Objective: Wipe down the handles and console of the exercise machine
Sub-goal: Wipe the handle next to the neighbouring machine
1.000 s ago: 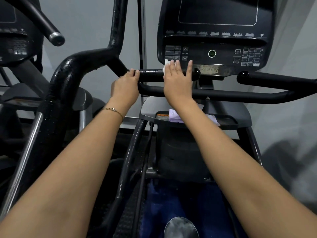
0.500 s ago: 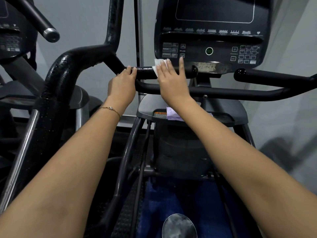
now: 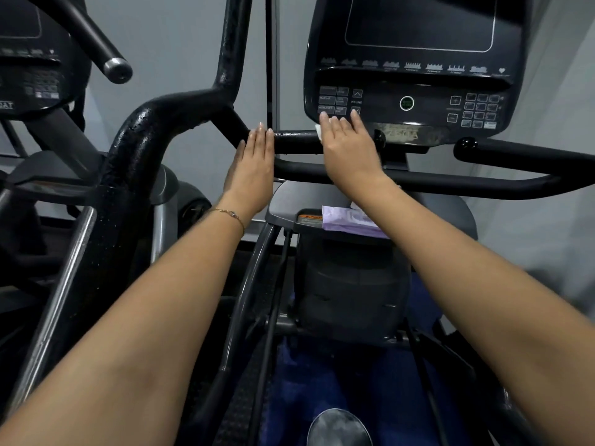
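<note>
A black console [image 3: 415,75] with a dark screen and button pads stands at the upper right. Below it runs a short black handle bar [image 3: 296,141], wet with droplets. My right hand [image 3: 349,149] lies flat with straight fingers over a white wipe [image 3: 318,132] on the bar's right part; only a corner of the wipe shows. My left hand [image 3: 252,169] has its fingers straight, the fingertips touching the bar's left part. A longer crossbar [image 3: 450,183] passes under both hands.
A thick curved black arm [image 3: 141,140] rises at the left. A purple wipe pack [image 3: 351,220] lies on the grey tray [image 3: 289,204] below the bars. A right handle [image 3: 515,152] extends rightward. Another machine [image 3: 32,59] stands at the far left.
My left hand has let go of the bar and its fingers have straightened. My right hand with the wipe has stayed on the bar, its fingertips now reaching the console's lower buttons.
</note>
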A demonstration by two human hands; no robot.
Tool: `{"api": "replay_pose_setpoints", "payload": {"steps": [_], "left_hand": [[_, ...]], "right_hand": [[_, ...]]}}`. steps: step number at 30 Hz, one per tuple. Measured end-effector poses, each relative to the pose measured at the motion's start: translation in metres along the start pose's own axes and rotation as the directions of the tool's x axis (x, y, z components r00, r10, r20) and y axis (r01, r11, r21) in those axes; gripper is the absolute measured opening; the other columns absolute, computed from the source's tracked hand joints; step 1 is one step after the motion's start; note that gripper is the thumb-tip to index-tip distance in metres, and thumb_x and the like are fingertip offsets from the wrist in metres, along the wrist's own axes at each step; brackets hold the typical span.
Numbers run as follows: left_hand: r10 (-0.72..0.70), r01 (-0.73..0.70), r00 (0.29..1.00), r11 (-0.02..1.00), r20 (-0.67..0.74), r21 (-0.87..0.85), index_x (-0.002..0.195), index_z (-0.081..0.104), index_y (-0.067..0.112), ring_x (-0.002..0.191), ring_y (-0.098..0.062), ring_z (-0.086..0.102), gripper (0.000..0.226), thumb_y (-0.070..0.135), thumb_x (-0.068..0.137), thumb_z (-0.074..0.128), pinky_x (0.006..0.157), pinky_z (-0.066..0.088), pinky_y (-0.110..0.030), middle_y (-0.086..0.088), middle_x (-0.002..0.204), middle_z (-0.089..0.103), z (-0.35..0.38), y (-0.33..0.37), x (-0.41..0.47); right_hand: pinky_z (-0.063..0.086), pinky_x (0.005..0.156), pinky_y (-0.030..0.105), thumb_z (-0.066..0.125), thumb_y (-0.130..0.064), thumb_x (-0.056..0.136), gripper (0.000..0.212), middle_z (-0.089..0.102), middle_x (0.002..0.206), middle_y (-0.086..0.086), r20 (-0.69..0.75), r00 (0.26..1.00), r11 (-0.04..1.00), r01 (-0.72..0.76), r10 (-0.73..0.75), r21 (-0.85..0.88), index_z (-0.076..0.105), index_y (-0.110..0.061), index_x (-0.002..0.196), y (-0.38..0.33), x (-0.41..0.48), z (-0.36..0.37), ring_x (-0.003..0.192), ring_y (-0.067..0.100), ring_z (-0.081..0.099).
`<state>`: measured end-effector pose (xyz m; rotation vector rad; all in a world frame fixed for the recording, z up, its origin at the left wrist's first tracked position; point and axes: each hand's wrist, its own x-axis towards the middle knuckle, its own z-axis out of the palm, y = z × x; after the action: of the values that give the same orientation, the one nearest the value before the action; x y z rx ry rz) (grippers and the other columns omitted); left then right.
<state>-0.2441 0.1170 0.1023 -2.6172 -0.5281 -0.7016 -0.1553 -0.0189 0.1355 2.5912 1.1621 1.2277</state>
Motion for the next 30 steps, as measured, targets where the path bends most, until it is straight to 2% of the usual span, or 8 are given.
{"api": "replay_pose_setpoints", "payload": {"steps": [4, 7, 10, 14, 18, 20, 24, 30], "left_hand": [[-0.012, 0.014, 0.997, 1.000, 0.078, -0.024, 0.145, -0.018, -0.003, 0.145, -0.030, -0.015, 0.073, 0.006, 0.090, 0.028, 0.117, -0.007, -0.043, -0.020, 0.154, -0.021, 0.004, 0.000, 0.001], [-0.003, 0.011, 0.993, 0.997, 0.117, -0.072, 0.145, -0.020, -0.002, 0.144, -0.029, -0.018, 0.072, 0.012, 0.093, 0.028, 0.117, -0.008, -0.044, -0.019, 0.153, -0.023, 0.005, -0.002, 0.004], [-0.001, 0.009, 0.992, 0.998, 0.127, -0.062, 0.145, -0.019, -0.002, 0.145, -0.029, -0.016, 0.071, 0.014, 0.094, 0.028, 0.117, -0.008, -0.043, -0.019, 0.154, -0.022, 0.004, -0.004, 0.003], [-0.006, 0.013, 0.988, 0.999, 0.153, -0.042, 0.145, -0.019, -0.002, 0.145, -0.028, -0.017, 0.071, 0.013, 0.092, 0.026, 0.117, -0.008, -0.043, -0.018, 0.154, -0.022, -0.001, -0.003, 0.002], [-0.007, 0.009, 0.984, 1.000, 0.176, -0.012, 0.145, -0.020, 0.000, 0.145, -0.027, -0.017, 0.074, 0.011, 0.090, 0.028, 0.116, -0.009, -0.044, -0.016, 0.154, -0.023, -0.004, -0.005, 0.000], [-0.006, -0.002, 0.982, 0.999, 0.191, 0.040, 0.146, -0.019, 0.001, 0.145, -0.026, -0.016, 0.075, 0.012, 0.090, 0.029, 0.116, -0.009, -0.045, -0.016, 0.155, -0.021, -0.007, -0.007, 0.000], [-0.001, -0.098, 0.959, 0.937, 0.282, 0.335, 0.146, -0.021, 0.004, 0.146, -0.027, -0.011, 0.078, 0.019, 0.093, 0.034, 0.115, -0.009, -0.049, -0.016, 0.156, -0.017, -0.021, -0.014, 0.009], [-0.094, -0.139, 0.914, 0.840, 0.394, 0.525, 0.149, -0.012, 0.011, 0.145, -0.030, -0.012, 0.075, 0.035, 0.097, 0.036, 0.116, -0.007, -0.048, -0.013, 0.158, -0.011, -0.047, -0.021, 0.021]], "right_hand": [[0.008, 0.117, 0.046, 0.029, -0.011, 0.099, 0.046, 0.031, 0.145, 0.030, 0.012, 0.999, 0.998, 0.032, -0.033, 0.059, 0.026, 0.008, 0.141, -0.009, 0.005, 0.001, 0.136, 0.040, 0.030], [0.020, 0.113, 0.050, 0.039, -0.009, 0.094, 0.044, 0.042, 0.140, 0.026, -0.048, 0.993, 0.994, 0.108, -0.107, 0.022, 0.039, 0.006, 0.136, -0.001, -0.006, 0.018, 0.132, 0.037, 0.039], [0.030, 0.108, 0.053, 0.044, -0.008, 0.090, 0.042, 0.052, 0.131, 0.027, -0.106, 0.994, 1.000, 0.008, -0.007, 0.013, 0.047, 0.008, 0.129, -0.001, -0.005, 0.017, 0.124, 0.038, 0.050], [0.002, 0.117, 0.046, 0.018, -0.008, 0.097, 0.050, 0.014, 0.152, 0.027, 0.038, 0.999, 1.000, 0.009, -0.010, 0.004, 0.012, 0.007, 0.144, -0.033, 0.000, 0.002, 0.143, 0.037, 0.012], [0.026, 0.111, 0.049, 0.014, -0.011, 0.087, 0.057, 0.046, 0.140, 0.017, -0.008, 0.998, 0.993, 0.060, -0.061, -0.102, 0.042, 0.000, 0.136, -0.033, -0.012, 0.018, 0.134, 0.029, 0.039], [0.025, 0.112, 0.049, 0.019, -0.010, 0.091, 0.052, 0.044, 0.142, 0.019, -0.043, 0.999, 0.992, -0.036, 0.031, -0.121, 0.039, 0.001, 0.137, -0.029, -0.007, 0.013, 0.134, 0.030, 0.039], [0.000, 0.117, 0.047, 0.021, -0.012, 0.098, 0.052, 0.009, 0.154, 0.024, 0.118, 0.993, 1.000, -0.013, 0.011, 0.018, 0.007, 0.004, 0.146, -0.047, 0.015, -0.001, 0.144, 0.035, 0.009], [-0.004, 0.115, 0.051, 0.018, -0.010, 0.098, 0.051, 0.007, 0.155, 0.020, 0.077, 0.994, 0.997, 0.073, -0.073, 0.000, 0.005, 0.001, 0.147, -0.042, -0.003, 0.006, 0.145, 0.031, 0.003]]}}
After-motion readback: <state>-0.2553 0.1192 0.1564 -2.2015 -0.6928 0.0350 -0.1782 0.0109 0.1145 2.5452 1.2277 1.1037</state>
